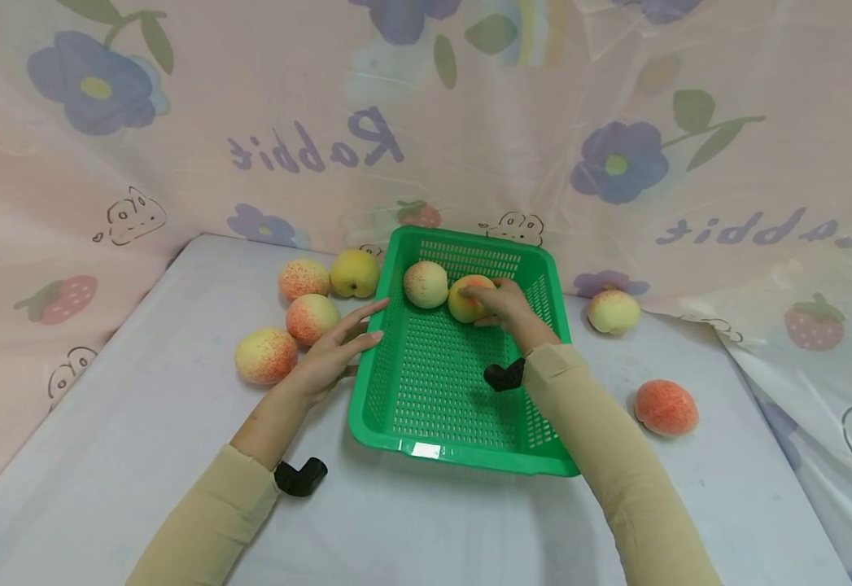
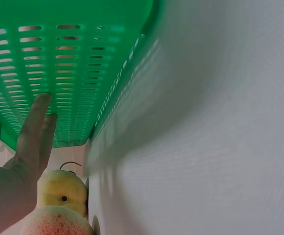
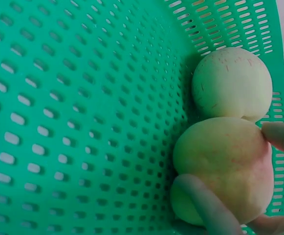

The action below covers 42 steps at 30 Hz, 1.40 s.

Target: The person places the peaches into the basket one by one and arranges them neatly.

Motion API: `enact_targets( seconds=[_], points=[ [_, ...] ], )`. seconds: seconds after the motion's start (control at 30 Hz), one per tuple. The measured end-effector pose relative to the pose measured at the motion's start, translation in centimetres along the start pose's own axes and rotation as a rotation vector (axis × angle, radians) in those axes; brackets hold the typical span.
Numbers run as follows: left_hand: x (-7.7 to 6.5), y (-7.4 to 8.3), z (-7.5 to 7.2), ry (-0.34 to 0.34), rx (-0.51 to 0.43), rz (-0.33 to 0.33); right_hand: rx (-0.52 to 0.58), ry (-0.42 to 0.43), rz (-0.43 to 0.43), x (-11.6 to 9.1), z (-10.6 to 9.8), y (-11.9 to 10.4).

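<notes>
A green plastic basket [image 1: 447,378] with slotted walls stands in the middle of the table. My right hand [image 1: 508,309] reaches inside and grips a yellow-and-red peach [image 3: 220,164] near the far end, thumb on one side and fingers on the other. Touching or nearly touching it is a paler, speckled peach [image 1: 426,285], also in the basket. On the left, my left hand [image 1: 334,352] touches the basket's side with its fingers extended. In the left wrist view those fingers [image 2: 33,129] lie along the outer wall [image 2: 49,63].
Left of the basket lie a yellow fruit [image 1: 355,273] and several red-speckled peaches [image 1: 266,356]. To the right sit a pale peach [image 1: 613,311] and a redder one [image 1: 666,408]. A printed cloth [image 1: 469,146] hangs behind the white-covered table [image 1: 140,391].
</notes>
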<state>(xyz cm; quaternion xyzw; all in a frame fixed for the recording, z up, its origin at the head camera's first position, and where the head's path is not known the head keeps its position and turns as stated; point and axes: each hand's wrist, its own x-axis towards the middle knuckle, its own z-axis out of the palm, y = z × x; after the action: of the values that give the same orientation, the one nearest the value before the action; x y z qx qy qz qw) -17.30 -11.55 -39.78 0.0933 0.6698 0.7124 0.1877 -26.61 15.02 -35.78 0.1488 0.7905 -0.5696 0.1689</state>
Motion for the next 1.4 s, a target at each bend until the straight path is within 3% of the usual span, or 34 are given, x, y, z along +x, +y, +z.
enact_targets(
  seconds=[0.63, 0.9, 1.23, 1.4],
  points=[
    [0.2, 0.4, 0.0, -0.007, 0.000, -0.007, -0.095, -0.049, 0.017, -0.5, -0.7, -0.2],
    [0.3, 0.2, 0.2, -0.020, -0.010, -0.006, -0.142, -0.110, 0.017, -1.3, -2.0, -0.5],
    [0.0, 0.4, 0.3, -0.013, -0.011, -0.013, -0.076, -0.141, -0.030, -2.1, -4.2, -1.5],
    [-0.1, 0.4, 0.2, -0.011, -0.015, -0.016, -0.038, -0.208, -0.077, -3.5, -5.4, -2.3]
  ],
)
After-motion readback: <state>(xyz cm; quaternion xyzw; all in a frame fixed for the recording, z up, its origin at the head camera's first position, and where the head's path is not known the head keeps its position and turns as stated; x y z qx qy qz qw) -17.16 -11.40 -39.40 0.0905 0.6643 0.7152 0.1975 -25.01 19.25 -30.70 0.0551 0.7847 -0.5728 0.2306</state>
